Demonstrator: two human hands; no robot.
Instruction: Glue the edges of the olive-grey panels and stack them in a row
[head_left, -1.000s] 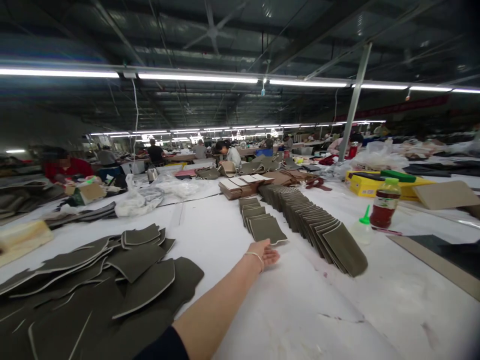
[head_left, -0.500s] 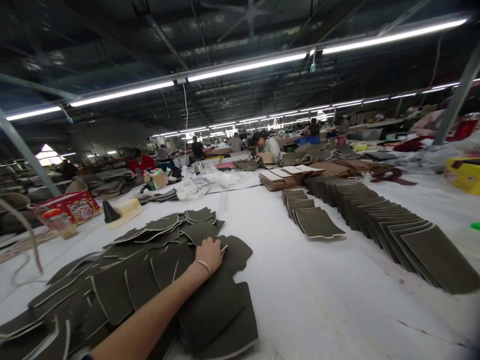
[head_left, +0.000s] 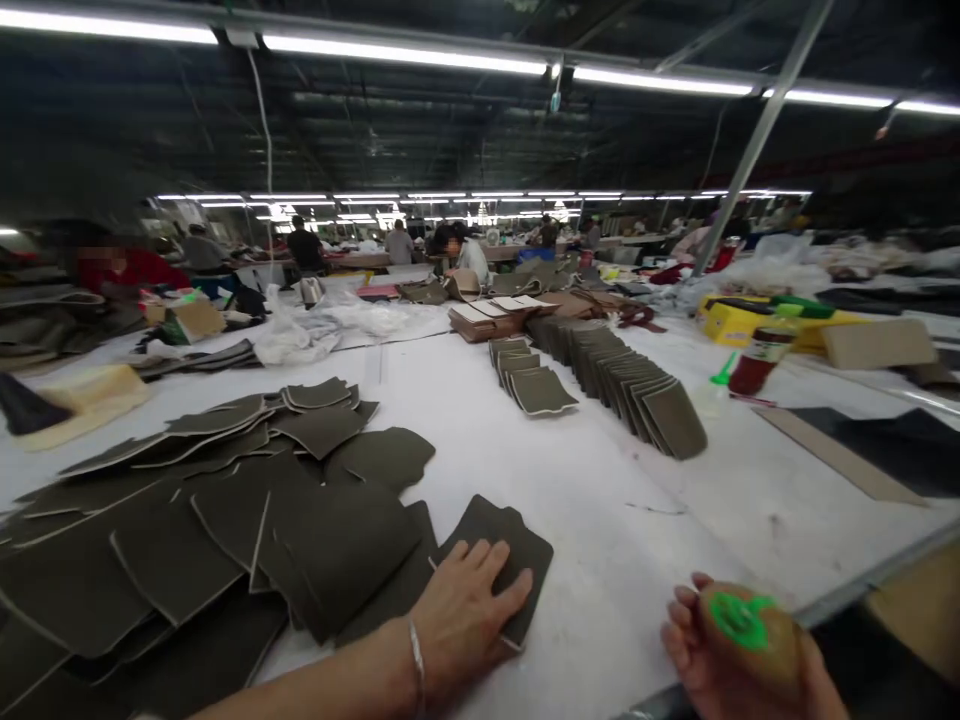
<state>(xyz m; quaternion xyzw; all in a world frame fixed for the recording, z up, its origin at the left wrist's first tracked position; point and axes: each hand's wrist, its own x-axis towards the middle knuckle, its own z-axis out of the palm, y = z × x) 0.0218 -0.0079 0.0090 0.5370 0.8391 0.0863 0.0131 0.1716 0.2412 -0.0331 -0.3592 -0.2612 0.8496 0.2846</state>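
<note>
My left hand (head_left: 469,605), a bracelet at its wrist, lies flat with fingers spread on a dark olive, leather-like cut piece (head_left: 517,535). That piece rests on the white table at the right side of a loose heap of similar pieces (head_left: 180,550). Low at the right, my right hand (head_left: 694,655) is closed around a rounded tan thing with a bright green top (head_left: 750,630), perhaps a bottle. It is held above the table's near edge, and its exact kind is unclear.
A fanned row of olive pieces (head_left: 622,380) stands ahead, beside a smaller stack (head_left: 536,380). To the right are a bottle of dark red liquid (head_left: 759,360), a green nozzle-like part (head_left: 724,370), a yellow box (head_left: 731,322) and a dark sheet (head_left: 885,445). Co-workers sit farther back.
The view has turned right. My left hand has moved from the heap toward me and right, onto a piece at the heap's side. My right hand has come into view holding the tan thing.
</note>
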